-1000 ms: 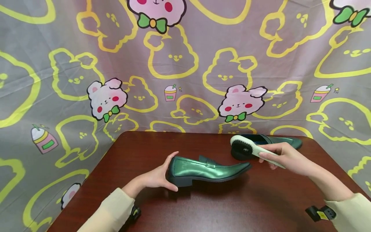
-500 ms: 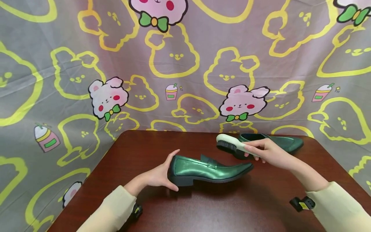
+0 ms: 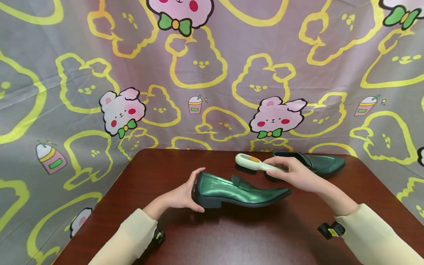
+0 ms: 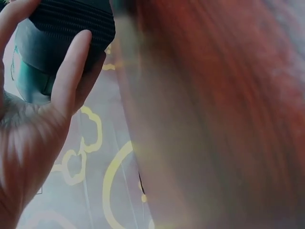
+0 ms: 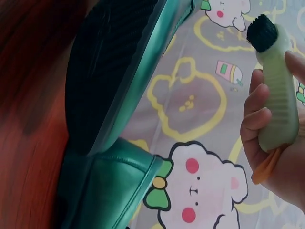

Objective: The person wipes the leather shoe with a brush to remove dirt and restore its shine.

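By its heel end, my left hand (image 3: pixel 180 197) grips a shiny green loafer (image 3: pixel 228 189), thumb low and fingers behind the heel. The loafer is raised off the table with its toe to the right; its dark ridged heel (image 4: pixel 71 24) shows in the left wrist view. In my right hand (image 3: pixel 294 175) is a pale green shoe brush (image 3: pixel 248 162), held by the handle above and behind the loafer, apart from it. Its black bristles (image 5: pixel 263 33) face downward, and an orange loop (image 5: pixel 268 167) hangs from the handle end.
A second green loafer (image 3: pixel 328 164) lies at the back right of the brown table (image 3: pixel 251 239), partly hidden by my right hand. A patterned cloth (image 3: pixel 212 73) hangs behind the table and along its sides.
My right hand has moved left with the brush, which has turned from bristles toward me to bristles down. My left hand keeps its grip, with the loafer lifted slightly.
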The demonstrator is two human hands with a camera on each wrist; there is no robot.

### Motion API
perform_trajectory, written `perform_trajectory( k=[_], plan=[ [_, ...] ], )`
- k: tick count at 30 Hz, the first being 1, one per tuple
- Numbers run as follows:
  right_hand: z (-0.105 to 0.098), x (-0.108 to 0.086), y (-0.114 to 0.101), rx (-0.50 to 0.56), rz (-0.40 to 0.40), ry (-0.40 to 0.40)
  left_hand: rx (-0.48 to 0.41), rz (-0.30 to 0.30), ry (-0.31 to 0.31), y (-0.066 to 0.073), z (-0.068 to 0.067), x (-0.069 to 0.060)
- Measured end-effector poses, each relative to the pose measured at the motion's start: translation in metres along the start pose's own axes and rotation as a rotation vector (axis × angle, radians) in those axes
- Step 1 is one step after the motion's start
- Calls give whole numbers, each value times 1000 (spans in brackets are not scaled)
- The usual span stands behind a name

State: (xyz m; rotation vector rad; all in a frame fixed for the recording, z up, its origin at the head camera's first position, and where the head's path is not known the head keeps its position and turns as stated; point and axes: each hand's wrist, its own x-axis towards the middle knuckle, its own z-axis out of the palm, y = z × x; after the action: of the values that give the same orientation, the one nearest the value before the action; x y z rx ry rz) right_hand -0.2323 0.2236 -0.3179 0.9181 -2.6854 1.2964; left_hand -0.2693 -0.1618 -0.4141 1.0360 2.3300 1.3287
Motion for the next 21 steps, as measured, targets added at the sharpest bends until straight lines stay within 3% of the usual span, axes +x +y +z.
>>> perform_trajectory(
  k=[11, 16, 21],
  plan=[
    [17, 8, -1, 22, -21, 64, -44, -10, -45, 6, -3, 6],
    [29, 12, -6, -10, -19, 99, -45, -4, -29, 6, -3, 5],
    [51, 18, -17, -112, -113, 140, -50, -2, -5, 5, -2, 3]
  ],
)
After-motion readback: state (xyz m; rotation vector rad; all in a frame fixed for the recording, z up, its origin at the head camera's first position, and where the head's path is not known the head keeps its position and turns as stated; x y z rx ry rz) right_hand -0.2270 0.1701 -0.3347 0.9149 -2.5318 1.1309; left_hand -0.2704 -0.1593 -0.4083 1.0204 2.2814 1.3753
